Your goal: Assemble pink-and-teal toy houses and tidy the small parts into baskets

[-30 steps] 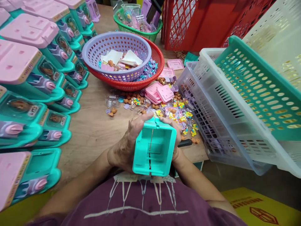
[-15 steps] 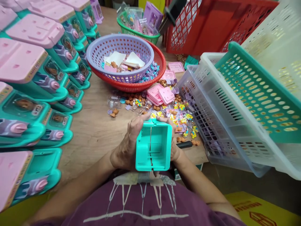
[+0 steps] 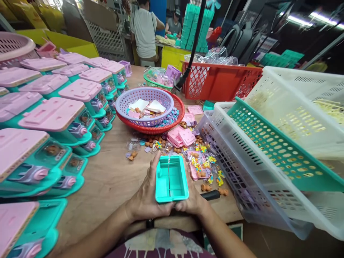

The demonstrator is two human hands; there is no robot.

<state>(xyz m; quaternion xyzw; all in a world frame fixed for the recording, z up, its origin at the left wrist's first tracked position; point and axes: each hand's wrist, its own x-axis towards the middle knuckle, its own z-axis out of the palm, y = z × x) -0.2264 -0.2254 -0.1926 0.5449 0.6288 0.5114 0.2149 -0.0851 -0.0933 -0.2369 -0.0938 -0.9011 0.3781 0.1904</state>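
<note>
Between my two hands I hold a teal plastic box [image 3: 177, 179], its open side facing up toward me and a thin dark seam running down its inside. My left hand [image 3: 143, 195] is wrapped round the box's left side, thumb up along the wall. On the opposite side my right hand [image 3: 192, 197] presses against the wall, with its fingers partly hidden behind the box. Just beyond it lie pink plastic lids [image 3: 181, 137], small brown figures [image 3: 132, 155] and bagged yellow pieces [image 3: 205, 163]. A black-handled tool [image 3: 211, 195] rests right of my right hand.
Rows of teal boxes with pink tops [image 3: 53, 113] fill the left side. A purple basket [image 3: 145, 91] sits in a red basket [image 3: 180, 111] ahead. Tilted white crates [image 3: 231, 143] line the right, and a red crate [image 3: 223, 82] stands behind. Two people [image 3: 145, 30] are farther back.
My view has tilted up, bringing the room behind the table into sight. The teal box has turned slightly in my hands, and the fingers have shifted toward its near end.
</note>
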